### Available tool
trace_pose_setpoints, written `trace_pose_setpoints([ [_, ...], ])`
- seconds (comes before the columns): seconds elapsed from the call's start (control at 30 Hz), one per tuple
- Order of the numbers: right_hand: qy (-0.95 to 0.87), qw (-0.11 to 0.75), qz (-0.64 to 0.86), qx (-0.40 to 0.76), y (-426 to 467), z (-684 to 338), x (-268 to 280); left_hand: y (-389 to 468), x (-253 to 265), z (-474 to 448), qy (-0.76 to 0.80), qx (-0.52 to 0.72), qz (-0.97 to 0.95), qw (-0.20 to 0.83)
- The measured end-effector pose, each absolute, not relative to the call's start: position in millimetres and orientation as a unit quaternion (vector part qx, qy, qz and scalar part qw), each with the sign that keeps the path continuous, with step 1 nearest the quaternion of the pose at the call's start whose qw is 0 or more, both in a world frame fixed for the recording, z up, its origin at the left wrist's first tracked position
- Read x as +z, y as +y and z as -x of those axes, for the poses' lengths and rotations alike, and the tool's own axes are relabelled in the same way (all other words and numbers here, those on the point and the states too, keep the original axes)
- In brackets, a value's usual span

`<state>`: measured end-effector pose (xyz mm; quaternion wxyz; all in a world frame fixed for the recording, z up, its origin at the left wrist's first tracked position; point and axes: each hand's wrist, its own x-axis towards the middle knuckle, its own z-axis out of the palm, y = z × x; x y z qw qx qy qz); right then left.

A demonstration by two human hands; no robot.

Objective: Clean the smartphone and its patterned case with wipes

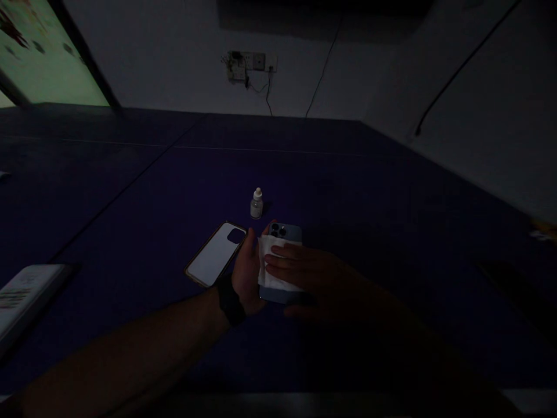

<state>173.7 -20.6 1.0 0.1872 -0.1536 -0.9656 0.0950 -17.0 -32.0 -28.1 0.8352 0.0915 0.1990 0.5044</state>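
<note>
My left hand [248,273] is closed around the left side of a blue-grey smartphone [278,295], whose back and camera lenses face up. A white tissue [270,281] lies across the middle of the phone's back. Pressing it flat against the phone is my right hand [311,270], its fingers stretched over the tissue. A phone case [213,255] with a pale back and a dark rim rests on the purple surface just left of my left hand. Beyond the phone stands a small dropper bottle [256,206] with a white cap, upright.
At the left edge lies a white box-like object [28,290]. The dark purple surface [143,215] runs back to a wall with sockets and cables [248,65]. A cable [465,64] hangs along the right wall. The room is dim.
</note>
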Motion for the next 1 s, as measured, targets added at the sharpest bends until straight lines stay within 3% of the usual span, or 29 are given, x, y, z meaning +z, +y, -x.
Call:
trace_pose_setpoints([
  [1.0, -0.953, 0.207, 0.196, 0.103, -6, -183, -4, -34, -22, 15, 0.211, 0.497, -0.107, 0.835],
])
